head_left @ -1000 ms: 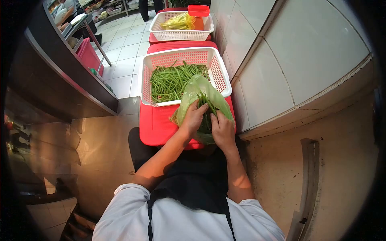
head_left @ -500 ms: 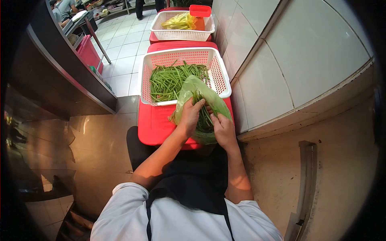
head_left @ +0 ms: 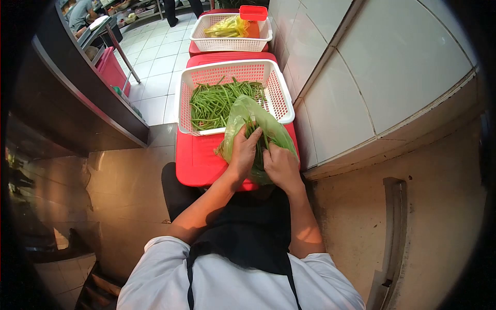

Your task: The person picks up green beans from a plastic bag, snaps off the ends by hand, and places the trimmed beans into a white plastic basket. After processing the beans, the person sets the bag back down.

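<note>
A translucent green plastic bag (head_left: pixel 244 107) lies at the front of a white perforated basket (head_left: pixel 283 85), partly over its near rim. Cut green beans (head_left: pixel 212 106) are heaped in that basket. At the bag's mouth my left hand (head_left: pixel 244 152) is closed around a bunch of long green beans, its thumb pointing up along them. My right hand (head_left: pixel 281 164) is closed too, fingers curled at the same bunch from the right side. The fingertips of both hands are partly hidden by the bag and beans.
The basket stands on a red stool top (head_left: pixel 194 165). Behind it, a second white basket (head_left: pixel 199 44) holds a yellow plastic bag (head_left: pixel 227 27) and a red container (head_left: pixel 253 14). A tiled wall (head_left: pixel 330 119) runs close on the right. Other people are at the far left.
My right hand has shifted slightly left and its fingers have curled in further against the beans. My left hand stays nearly in place. The whole view has moved a little.
</note>
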`<act>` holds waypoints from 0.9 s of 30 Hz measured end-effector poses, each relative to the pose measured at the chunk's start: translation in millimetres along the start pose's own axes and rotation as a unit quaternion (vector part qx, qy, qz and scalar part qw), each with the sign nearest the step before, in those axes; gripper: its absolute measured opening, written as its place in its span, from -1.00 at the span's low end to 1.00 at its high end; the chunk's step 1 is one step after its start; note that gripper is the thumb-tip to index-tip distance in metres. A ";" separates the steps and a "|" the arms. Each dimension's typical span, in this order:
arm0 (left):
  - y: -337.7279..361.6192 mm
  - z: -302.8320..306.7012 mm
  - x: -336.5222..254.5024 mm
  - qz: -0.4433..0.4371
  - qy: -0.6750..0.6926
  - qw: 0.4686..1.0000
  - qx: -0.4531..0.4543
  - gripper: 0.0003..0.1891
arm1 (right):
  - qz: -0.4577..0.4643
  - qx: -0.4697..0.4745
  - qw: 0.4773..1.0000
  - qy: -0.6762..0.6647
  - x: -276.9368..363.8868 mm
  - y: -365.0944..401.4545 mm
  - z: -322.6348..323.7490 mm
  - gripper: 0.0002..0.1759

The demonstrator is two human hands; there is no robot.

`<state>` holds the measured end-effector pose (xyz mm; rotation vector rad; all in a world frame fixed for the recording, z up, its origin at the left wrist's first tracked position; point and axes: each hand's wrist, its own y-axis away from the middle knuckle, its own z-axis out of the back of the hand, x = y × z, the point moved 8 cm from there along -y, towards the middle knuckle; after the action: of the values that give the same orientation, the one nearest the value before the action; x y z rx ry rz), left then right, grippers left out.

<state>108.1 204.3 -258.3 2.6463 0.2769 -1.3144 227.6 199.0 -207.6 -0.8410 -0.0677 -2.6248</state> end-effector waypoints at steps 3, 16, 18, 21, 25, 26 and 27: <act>-0.1 -0.1 -1.8 0.003 0.009 1.000 -0.006 -0.75 | 0.007 0.005 1.000 -0.016 -3.3 -0.2 0.1 -0.68; 2.6 -7.3 -1.5 0.080 0.051 0.995 -0.008 -0.81 | -0.002 -0.015 0.991 -0.129 -19.2 3.5 2.4 -0.70; -1.9 -3.4 3.4 0.078 0.037 0.996 -0.004 -0.79 | 0.015 -0.020 0.992 -0.126 -18.0 2.9 1.3 -0.66; -7.4 5.1 6.5 0.053 0.044 0.997 -0.021 -0.80 | 0.023 -0.022 0.988 -0.152 -16.4 2.7 0.9 -0.75; -13.2 1.9 -19.6 0.012 0.074 0.997 -0.022 -0.83 | -0.020 0.041 0.973 -0.224 -22.5 6.6 -6.2 -0.74; -14.8 1.8 -24.6 -0.003 0.082 0.996 -0.019 -0.84 | -0.045 0.059 0.961 -0.267 -21.7 8.5 -6.1 -0.74; -15.6 2.0 -26.7 -0.005 0.065 0.998 -0.017 -0.84 | -0.056 0.047 0.956 -0.285 -25.3 8.2 -6.9 -0.73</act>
<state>87.0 216.5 -239.2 2.7088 0.3286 -1.1322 245.7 199.0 -228.3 -1.5679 -0.4014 -2.3656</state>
